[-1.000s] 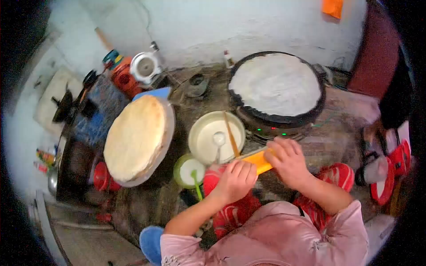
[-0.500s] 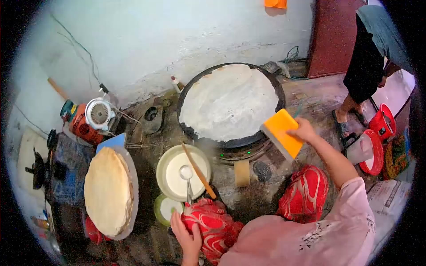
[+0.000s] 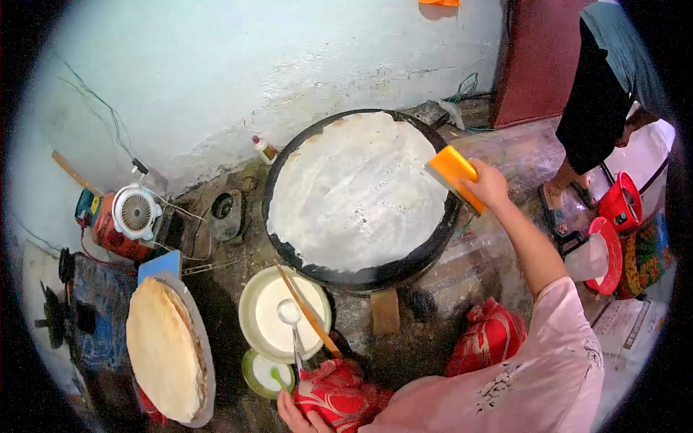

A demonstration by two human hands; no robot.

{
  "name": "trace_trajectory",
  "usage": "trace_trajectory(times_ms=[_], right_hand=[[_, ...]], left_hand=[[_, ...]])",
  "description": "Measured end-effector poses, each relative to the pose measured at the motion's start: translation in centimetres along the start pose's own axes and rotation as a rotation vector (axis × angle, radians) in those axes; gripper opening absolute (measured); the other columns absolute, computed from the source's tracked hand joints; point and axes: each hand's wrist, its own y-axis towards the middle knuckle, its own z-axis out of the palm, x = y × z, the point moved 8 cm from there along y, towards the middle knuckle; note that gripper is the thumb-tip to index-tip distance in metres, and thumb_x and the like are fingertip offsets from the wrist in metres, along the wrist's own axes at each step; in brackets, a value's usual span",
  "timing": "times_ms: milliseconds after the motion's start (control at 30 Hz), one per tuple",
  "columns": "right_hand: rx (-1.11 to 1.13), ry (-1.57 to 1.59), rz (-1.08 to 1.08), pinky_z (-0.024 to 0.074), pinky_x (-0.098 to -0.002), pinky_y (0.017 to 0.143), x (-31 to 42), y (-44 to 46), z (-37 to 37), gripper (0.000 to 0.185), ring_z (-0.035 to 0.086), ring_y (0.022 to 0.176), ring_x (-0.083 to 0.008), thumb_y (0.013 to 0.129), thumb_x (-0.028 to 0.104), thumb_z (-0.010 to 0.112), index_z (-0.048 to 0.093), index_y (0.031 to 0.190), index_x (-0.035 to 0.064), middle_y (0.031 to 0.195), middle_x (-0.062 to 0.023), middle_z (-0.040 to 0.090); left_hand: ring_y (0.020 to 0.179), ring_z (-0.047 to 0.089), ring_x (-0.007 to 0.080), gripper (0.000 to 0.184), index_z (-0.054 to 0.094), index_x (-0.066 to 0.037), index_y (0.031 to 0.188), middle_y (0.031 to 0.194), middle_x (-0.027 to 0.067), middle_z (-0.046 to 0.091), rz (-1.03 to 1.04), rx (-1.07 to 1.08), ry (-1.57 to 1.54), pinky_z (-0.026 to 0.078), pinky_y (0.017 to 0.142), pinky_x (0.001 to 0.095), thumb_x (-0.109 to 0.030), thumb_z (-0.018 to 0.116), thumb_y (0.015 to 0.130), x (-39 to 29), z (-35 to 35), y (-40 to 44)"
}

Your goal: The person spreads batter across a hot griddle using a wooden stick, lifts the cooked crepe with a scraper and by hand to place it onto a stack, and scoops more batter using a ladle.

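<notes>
Orange scraper (image 3: 458, 172) gripped at the right rim of the griddle (image 3: 345, 278)

From my remote seat, several parts are hard to read. The left hand (image 3: 297, 417) is cut off by the bottom of the head view, its wrist out of sight. I cannot tell whether the scraper touches the rim or hangs just above it, and the right hand (image 3: 488, 183) covers part of its lower right side. The griddle's base is mostly hidden beneath the black rim. At the far right, another person (image 3: 593, 86) is partly cut off by the lens's dark border.

I see the right arm reaching forward from the pink sleeve (image 3: 559, 310), forearm slanting up and to the left, fingers grasping the scraper by its right side. The left hand lies against the red trouser knee (image 3: 339, 395), near the green bowl (image 3: 253, 382); its visible fingers are released and loosely parted.

The scraper's long axis runs from upper left to lower right in my view, its pale blade edge (image 3: 442, 178) facing down and left, toward the white sheet (image 3: 361, 187) spread over most of the griddle. Below that, a wooden stick (image 3: 303, 307) slants across the pale bowl (image 3: 247, 325), beside the ladle (image 3: 289, 312).
</notes>
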Motion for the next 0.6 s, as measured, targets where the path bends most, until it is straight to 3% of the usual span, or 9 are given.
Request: trace_trajectory(times_ms=[67, 167, 400, 600], right_hand=[[-0.035, -0.051, -0.058, 0.0464, -0.0419, 0.063, 1.1, 1.5, 0.9, 0.033, 0.059, 0.075, -0.0331, 0.070, 0.026, 0.064, 0.057, 0.099, 0.0126, 0.081, -0.0149, 0.062], [-0.040, -0.176, -0.199, 0.0455, -0.0422, 0.056, 4.6, 3.4, 1.4, 0.025, 0.059, 0.063, -0.0308, 0.072, 0.022, 0.063, 0.055, 0.095, 0.0147, 0.070, -0.0104, 0.060], [-0.071, -0.241, -0.322, 0.0444, -0.0425, 0.054, 5.1, 7.2, 4.6, 0.014, 0.059, 0.066, -0.0304, 0.074, 0.016, 0.057, 0.052, 0.086, 0.0135, 0.071, -0.0091, 0.059], [-0.030, -0.172, -0.407, 0.0449, -0.0429, 0.056, 4.4, 6.9, 5.5, 0.021, 0.059, 0.066, -0.0310, 0.072, 0.019, 0.059, 0.055, 0.092, 0.0147, 0.071, -0.0096, 0.060]], left_hand=[[0.115, 0.037, 0.0411, 0.049, 0.039, 0.003, 0.126, 0.129, 0.0246, 0.035, -0.016, 0.027, -0.002, 0.032, 0.094, 0.0449, -0.033, 0.037, 0.092, -0.4, 0.5, 0.4], [0.115, 0.038, 0.0410, 0.049, 0.040, 0.003, 0.125, 0.128, 0.0249, 0.036, -0.009, 0.038, 0.011, 0.032, 0.093, 0.0453, -0.033, 0.037, 0.092, -1.0, 0.8, 1.1], [0.111, 0.041, 0.0418, 0.047, 0.043, 0.003, 0.122, 0.124, 0.0252, 0.040, 0.003, 0.039, 0.002, 0.033, 0.093, 0.0457, -0.032, 0.038, 0.092, -1.2, 1.5, 1.7], [0.111, 0.041, 0.0419, 0.046, 0.043, 0.004, 0.122, 0.123, 0.0255, 0.040, -0.030, 0.031, 0.019, 0.033, 0.093, 0.0455, -0.031, 0.038, 0.091, -1.4, 1.2, 1.7]])
